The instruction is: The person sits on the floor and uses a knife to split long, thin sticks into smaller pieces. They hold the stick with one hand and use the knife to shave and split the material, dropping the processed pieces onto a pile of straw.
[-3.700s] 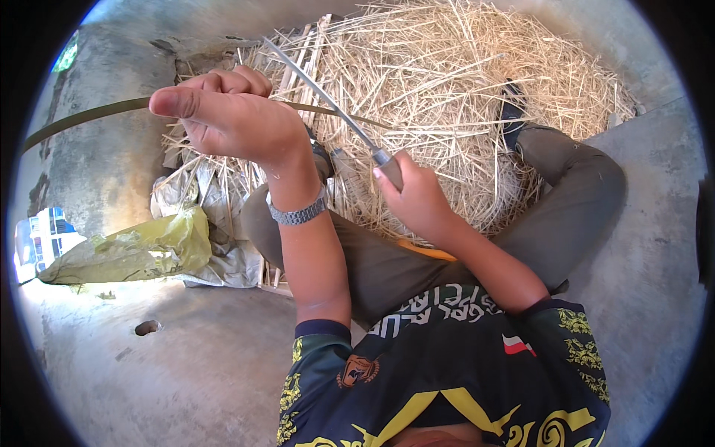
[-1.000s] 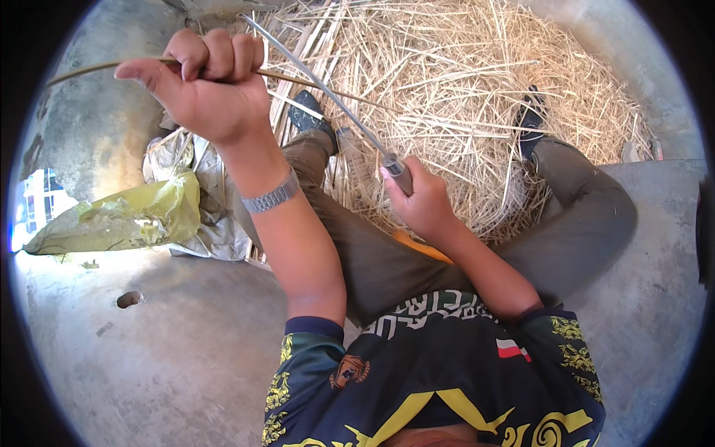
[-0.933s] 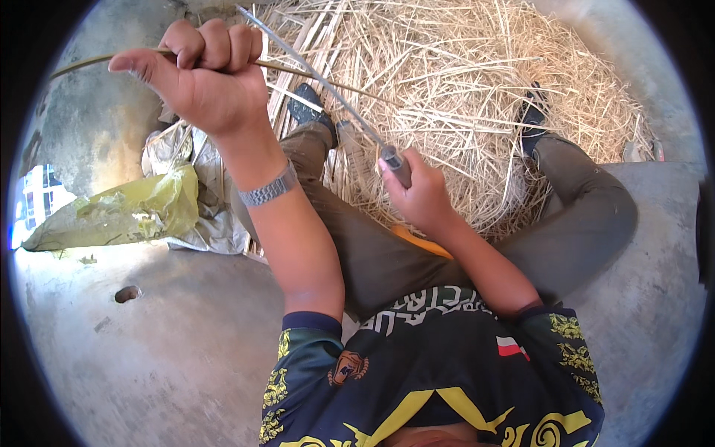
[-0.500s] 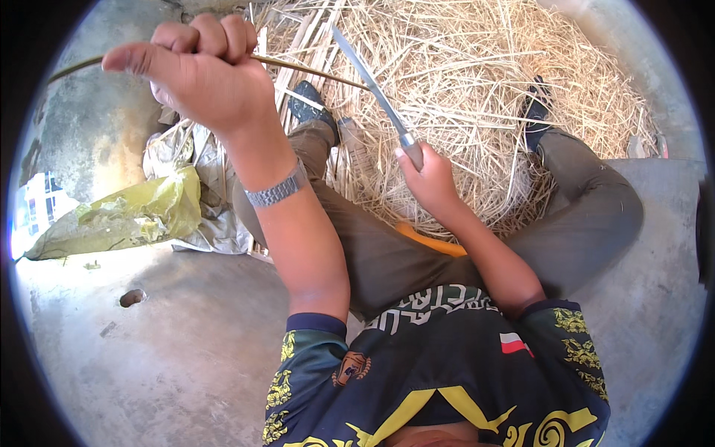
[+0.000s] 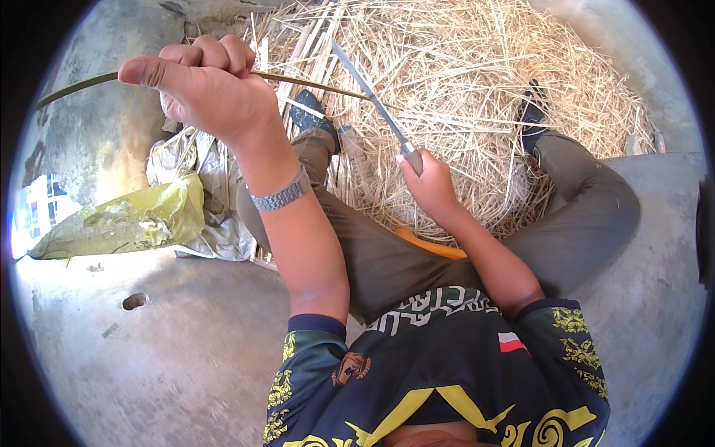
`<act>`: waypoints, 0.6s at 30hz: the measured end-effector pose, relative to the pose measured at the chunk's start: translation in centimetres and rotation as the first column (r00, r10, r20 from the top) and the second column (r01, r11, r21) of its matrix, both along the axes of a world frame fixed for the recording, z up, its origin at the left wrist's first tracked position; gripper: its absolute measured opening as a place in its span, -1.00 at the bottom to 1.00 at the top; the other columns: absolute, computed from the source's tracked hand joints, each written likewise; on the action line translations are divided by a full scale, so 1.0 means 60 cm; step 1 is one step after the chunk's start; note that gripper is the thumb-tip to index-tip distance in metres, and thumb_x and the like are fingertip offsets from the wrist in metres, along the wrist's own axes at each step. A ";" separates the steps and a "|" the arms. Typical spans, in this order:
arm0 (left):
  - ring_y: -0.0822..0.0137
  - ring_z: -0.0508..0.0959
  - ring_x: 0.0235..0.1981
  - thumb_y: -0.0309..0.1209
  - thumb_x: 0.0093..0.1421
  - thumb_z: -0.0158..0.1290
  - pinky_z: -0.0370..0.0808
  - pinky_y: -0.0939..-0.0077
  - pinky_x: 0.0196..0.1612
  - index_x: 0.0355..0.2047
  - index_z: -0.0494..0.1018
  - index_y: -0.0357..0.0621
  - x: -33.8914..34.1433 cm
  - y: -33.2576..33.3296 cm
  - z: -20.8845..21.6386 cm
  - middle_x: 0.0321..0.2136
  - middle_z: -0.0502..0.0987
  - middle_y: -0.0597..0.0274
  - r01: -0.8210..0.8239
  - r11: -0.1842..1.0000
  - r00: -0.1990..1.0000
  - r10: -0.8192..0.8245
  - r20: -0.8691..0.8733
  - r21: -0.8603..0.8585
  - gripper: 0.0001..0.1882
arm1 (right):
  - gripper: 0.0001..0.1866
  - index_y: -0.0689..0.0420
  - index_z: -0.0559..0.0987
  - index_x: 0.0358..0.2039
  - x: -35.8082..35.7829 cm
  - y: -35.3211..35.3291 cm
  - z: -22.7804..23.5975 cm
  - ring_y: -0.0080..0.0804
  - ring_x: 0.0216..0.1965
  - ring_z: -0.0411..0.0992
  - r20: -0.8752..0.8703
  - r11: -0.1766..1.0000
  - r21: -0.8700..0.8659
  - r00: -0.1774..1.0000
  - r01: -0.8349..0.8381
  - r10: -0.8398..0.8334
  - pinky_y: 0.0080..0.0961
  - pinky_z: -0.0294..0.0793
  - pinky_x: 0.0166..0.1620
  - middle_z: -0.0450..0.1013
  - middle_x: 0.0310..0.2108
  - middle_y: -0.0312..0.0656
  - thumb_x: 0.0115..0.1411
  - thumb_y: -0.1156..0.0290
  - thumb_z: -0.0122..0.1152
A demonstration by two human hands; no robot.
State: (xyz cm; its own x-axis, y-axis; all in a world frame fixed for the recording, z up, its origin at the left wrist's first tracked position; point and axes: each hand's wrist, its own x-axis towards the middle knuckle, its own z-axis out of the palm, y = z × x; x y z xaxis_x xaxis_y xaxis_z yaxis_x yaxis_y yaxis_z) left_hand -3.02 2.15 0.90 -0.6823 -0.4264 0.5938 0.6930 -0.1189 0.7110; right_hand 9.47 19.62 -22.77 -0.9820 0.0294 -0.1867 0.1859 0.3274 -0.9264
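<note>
My left hand, raised at the upper left, is closed around a long thin brown strip that looks like split bamboo or cane. The strip runs out past the thumb to the left and bends down toward the picture's rim. Its right end meets the blade of a knife; whether they touch or only overlap I cannot tell. My right hand grips the knife's handle, with the blade pointing up and to the left over the pile of pale shavings.
The shavings lie between my outspread legs, dark shoes at either side. A yellowish translucent sack and a crumpled grey sheet lie at the left. A small hole marks the concrete floor. Something orange shows beneath my legs.
My left hand has come slightly down and to the right, carrying the strip with it. The knife and my right hand have hardly moved.
</note>
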 end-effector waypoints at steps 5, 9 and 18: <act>0.46 -0.12 -0.73 0.48 0.19 -0.21 -0.11 0.54 -0.62 -0.60 -0.07 0.10 0.000 0.000 -0.003 -0.77 -0.15 0.43 -0.012 0.999 1.000 0.012 -0.006 -0.038 -0.27 | -0.66 0.27 0.51 -0.28 0.010 -0.012 0.012 -0.33 -0.65 0.44 -0.291 0.996 0.084 0.956 -0.008 0.032 -0.36 0.40 -0.55 0.47 -0.64 -0.11 0.33 0.18 0.19; 0.46 -0.12 -0.72 0.47 0.22 -0.24 -0.12 0.54 -0.62 -0.60 -0.09 0.11 0.000 0.001 0.001 -0.76 -0.15 0.44 -0.013 1.000 1.000 0.013 0.023 -0.001 -0.27 | -0.67 0.25 0.51 -0.31 -0.003 -0.004 -0.038 -0.37 -0.65 0.41 0.037 1.000 0.029 0.999 -0.004 0.002 -0.37 0.41 -0.54 0.46 -0.62 -0.16 0.35 0.18 0.16; 0.47 -0.10 -0.74 0.41 0.29 -0.30 -0.12 0.54 -0.64 -0.60 -0.07 0.10 -0.007 -0.008 -0.005 -0.77 -0.13 0.44 0.047 0.999 0.999 -0.048 -0.016 -0.025 -0.31 | -0.69 0.27 0.52 -0.32 -0.006 -0.015 0.004 -0.31 -0.61 0.47 -0.040 1.000 -0.019 0.999 0.019 -0.020 -0.32 0.44 -0.45 0.48 -0.62 -0.10 0.33 0.23 0.19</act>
State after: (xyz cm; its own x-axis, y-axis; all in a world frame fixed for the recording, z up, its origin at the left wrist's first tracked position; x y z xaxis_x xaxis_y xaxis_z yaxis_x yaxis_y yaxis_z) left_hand -3.47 1.67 0.57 -0.6915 -0.3789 0.6151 0.6988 -0.1348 0.7025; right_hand 9.11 18.74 -22.51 -0.9879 0.0453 -0.1482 0.1550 0.3069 -0.9390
